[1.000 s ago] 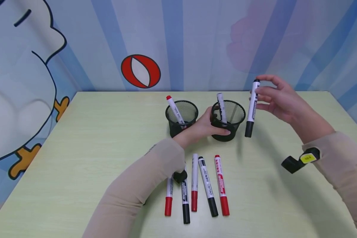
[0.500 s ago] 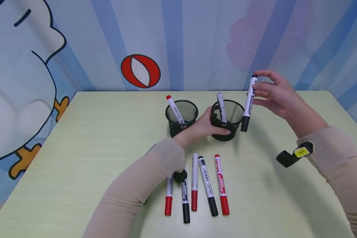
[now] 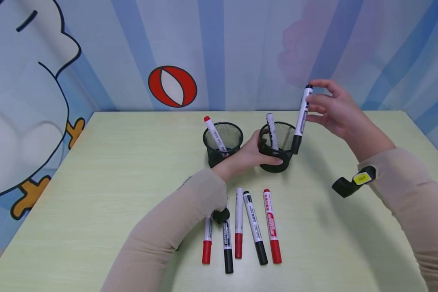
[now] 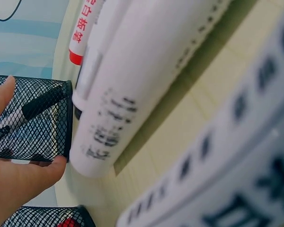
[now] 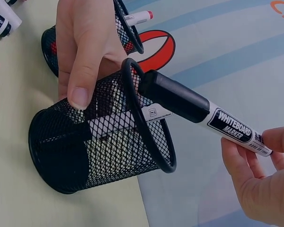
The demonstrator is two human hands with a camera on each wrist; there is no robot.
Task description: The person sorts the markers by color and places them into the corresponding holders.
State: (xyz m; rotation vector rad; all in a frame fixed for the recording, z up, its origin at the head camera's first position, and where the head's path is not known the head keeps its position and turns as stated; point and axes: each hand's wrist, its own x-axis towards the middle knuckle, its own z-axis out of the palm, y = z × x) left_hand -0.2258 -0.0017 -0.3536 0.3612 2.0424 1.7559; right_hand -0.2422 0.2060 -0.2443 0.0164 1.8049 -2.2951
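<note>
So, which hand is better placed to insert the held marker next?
Probably the right hand: it pinches the black-capped whiteboard marker close beside the mesh cup, which the left hand grips.

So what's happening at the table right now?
A person's left hand grips a black mesh cup that already has one marker in it. The right hand holds a black-capped marker, cap down, by that cup's rim; it isn't inside yet. The other cup stands alongside with a red-tipped marker in it, and five more markers lie on the table.
</note>
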